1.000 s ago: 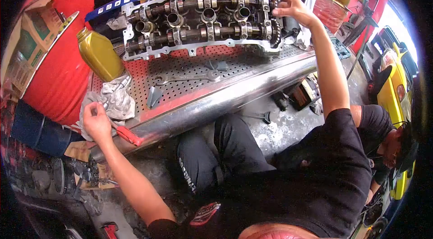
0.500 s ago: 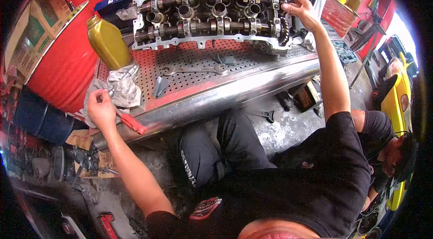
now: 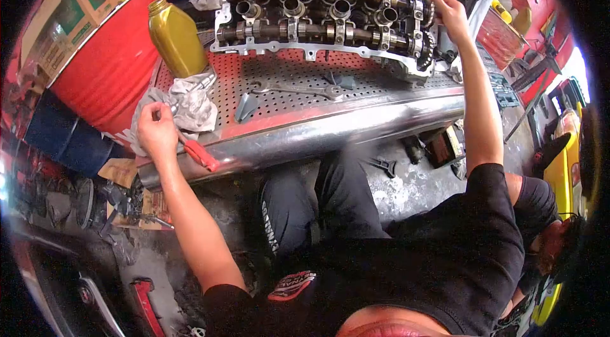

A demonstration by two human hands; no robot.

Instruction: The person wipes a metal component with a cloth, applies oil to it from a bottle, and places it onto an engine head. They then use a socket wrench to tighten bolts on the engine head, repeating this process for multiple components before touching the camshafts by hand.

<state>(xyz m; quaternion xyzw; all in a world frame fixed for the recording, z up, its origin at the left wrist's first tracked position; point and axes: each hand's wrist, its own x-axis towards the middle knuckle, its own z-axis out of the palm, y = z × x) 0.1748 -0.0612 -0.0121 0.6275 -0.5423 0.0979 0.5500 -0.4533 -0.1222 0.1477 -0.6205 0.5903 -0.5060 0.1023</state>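
Note:
A cylinder head [image 3: 330, 43] with two camshafts lies along the back of the perforated bench top [image 3: 222, 67]. My right hand [image 3: 450, 18] rests at its right end, fingers stretched over the edge by the camshaft gear [image 3: 427, 44]. On the left, my left hand [image 3: 157, 130] is closed at the bench's front edge. A red-handled tool [image 3: 202, 156] passes beneath it, with a bit of metal showing at the fingertips; its working end is mostly hidden. Beside this hand lies a crumpled rag [image 3: 194, 105] with a shiny metal piece on it.
A gold oil bottle [image 3: 178, 41] stands behind the rag. An open-ended wrench [image 3: 295, 89] and a grey scraper-like piece [image 3: 246, 108] lie mid-bench. A rounded metal edge [image 3: 318, 124] runs along the front. At right, another person [image 3: 540, 200] is close to my arm.
The whole view has shifted, so the bench appears farther right and slightly higher. My right fingers have drawn closer together at the cylinder head's end. My left hand keeps its place by the rag.

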